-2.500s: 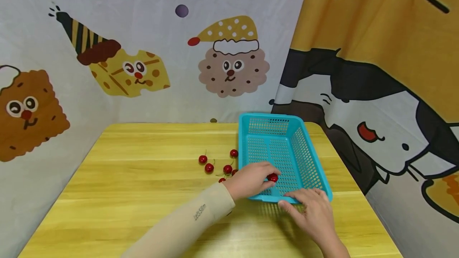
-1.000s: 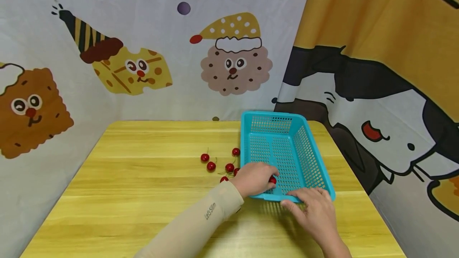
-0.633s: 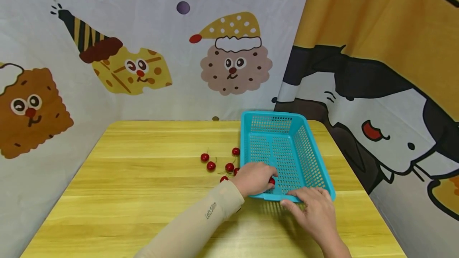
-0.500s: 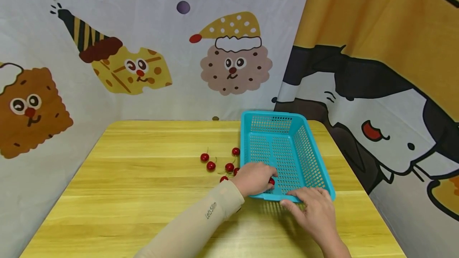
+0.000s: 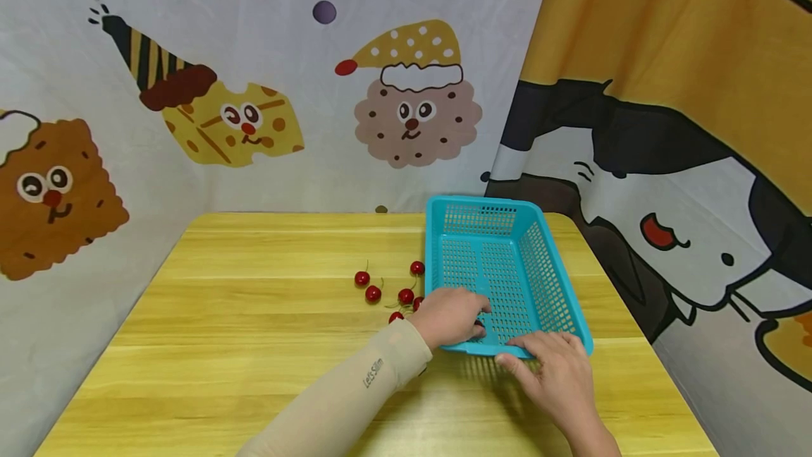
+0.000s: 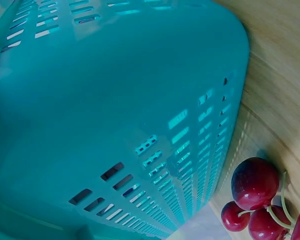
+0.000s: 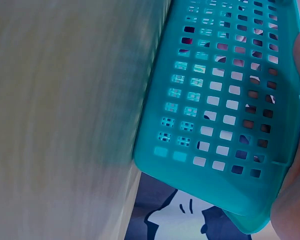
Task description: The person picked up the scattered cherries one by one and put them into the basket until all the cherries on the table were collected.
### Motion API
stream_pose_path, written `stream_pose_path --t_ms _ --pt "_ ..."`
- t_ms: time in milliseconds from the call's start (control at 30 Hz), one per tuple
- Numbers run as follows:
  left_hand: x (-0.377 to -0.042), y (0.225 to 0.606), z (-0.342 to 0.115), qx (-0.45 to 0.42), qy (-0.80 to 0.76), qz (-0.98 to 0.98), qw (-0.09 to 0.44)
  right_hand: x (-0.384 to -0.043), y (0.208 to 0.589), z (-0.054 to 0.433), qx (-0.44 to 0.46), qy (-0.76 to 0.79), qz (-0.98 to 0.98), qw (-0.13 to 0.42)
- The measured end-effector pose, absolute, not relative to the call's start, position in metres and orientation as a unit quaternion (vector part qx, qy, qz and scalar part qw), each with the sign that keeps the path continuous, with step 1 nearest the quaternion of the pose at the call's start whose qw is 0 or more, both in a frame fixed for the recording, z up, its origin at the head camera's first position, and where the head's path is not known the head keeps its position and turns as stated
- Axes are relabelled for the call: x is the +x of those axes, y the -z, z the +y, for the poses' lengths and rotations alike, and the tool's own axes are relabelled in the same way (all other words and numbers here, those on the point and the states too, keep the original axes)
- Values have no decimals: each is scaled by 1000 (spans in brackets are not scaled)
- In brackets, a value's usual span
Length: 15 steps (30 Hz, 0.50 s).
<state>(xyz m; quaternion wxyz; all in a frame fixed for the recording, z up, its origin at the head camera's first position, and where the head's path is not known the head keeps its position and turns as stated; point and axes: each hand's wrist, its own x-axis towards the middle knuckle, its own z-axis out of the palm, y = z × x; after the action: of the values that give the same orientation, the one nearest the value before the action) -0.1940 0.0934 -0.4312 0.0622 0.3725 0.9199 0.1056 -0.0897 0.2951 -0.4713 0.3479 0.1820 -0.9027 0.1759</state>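
Observation:
In the head view, a turquoise plastic basket with perforated walls stands at the table's right side. My left hand reaches over its near left rim, finger and thumb curled about a cherry; only a dark sliver of that cherry shows. With fingers over the near rim and thumb outside, my right hand grips the basket; part of this hand shows in the right wrist view. Several red cherries with stems lie left of the basket. The left wrist view shows the basket wall and stemmed cherries, without the hand.
The wooden table extends left of the basket, its rear edge close to a white printed curtain. A yellow curtain with a cat print hangs at the right.
The cherry at my left fingertips has sunk lower and is now almost hidden by the fingers. My right hand has kept its grip on the basket rim.

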Motion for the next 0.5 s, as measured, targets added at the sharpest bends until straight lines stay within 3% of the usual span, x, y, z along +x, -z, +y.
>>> stream_pose_path --t_ms 167,333,500 --pt "-193 432 94 390 -128 912 30 -89 472 298 183 -174 -903 347" --pt "-193 429 79 425 -171 884 -93 -89 472 299 185 -169 -904 346" --pt "-197 423 32 400 -218 866 -207 -91 471 299 185 -169 -908 336"
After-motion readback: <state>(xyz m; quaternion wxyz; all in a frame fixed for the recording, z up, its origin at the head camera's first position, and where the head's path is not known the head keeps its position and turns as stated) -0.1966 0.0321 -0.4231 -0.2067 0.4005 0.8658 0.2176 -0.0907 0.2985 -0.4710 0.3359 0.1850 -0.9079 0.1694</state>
